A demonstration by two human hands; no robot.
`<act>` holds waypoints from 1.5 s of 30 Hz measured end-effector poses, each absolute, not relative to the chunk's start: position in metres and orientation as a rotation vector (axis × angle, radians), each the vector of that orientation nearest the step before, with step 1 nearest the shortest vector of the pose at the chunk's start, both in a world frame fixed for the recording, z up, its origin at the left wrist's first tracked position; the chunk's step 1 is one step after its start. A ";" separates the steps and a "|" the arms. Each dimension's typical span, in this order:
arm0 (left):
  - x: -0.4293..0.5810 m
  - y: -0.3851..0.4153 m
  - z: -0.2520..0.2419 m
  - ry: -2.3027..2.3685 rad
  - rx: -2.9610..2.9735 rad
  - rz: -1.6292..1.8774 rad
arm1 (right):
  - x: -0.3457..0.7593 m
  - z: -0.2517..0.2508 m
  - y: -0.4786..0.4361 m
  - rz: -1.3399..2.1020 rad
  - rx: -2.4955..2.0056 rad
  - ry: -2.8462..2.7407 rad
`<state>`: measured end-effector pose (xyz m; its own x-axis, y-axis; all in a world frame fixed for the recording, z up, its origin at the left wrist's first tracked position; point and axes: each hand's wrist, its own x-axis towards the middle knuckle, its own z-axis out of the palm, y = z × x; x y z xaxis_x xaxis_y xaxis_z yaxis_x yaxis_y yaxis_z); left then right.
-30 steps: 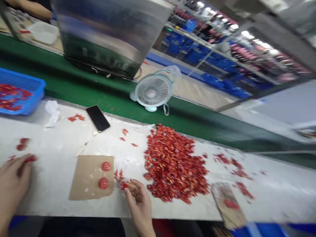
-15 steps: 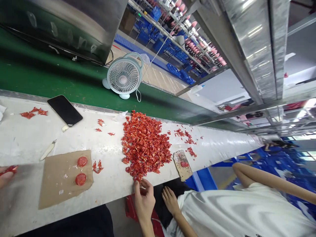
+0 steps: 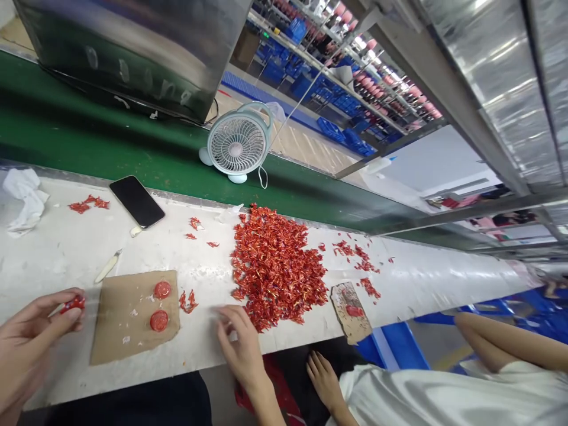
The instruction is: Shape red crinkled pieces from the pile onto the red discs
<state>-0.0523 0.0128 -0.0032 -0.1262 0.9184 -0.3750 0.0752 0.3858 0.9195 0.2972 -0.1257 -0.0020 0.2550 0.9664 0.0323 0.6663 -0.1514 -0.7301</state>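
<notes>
Piece (image 3: pixel 74 304), red, in left hand (image 3: pixel 38 340)

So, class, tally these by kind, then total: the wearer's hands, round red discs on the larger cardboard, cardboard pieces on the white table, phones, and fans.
Wearer's hands: 2
Round red discs: 2
Cardboard pieces: 2
Phones: 1
Fans: 1
Total: 8

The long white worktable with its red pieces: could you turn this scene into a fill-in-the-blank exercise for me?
1. On the larger flat brown cardboard sheet lie exactly ____ round red discs.
2. A small glossy red piece is held in the person's ____.
3. The round pale-blue fan stands on a long strip coloured ____.

Missing words: two; left hand; green.
</notes>
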 end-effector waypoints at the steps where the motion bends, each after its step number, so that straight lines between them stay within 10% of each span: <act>1: -0.049 0.012 0.000 1.479 0.883 0.947 | 0.291 0.000 -0.114 0.666 -1.840 -1.576; 28: -0.046 -0.005 0.018 1.358 0.734 0.900 | 0.300 0.015 -0.049 0.783 -1.981 -2.147; 45: -0.039 -0.013 0.023 1.308 0.774 0.842 | 0.247 -0.005 -0.031 1.457 -1.303 -0.632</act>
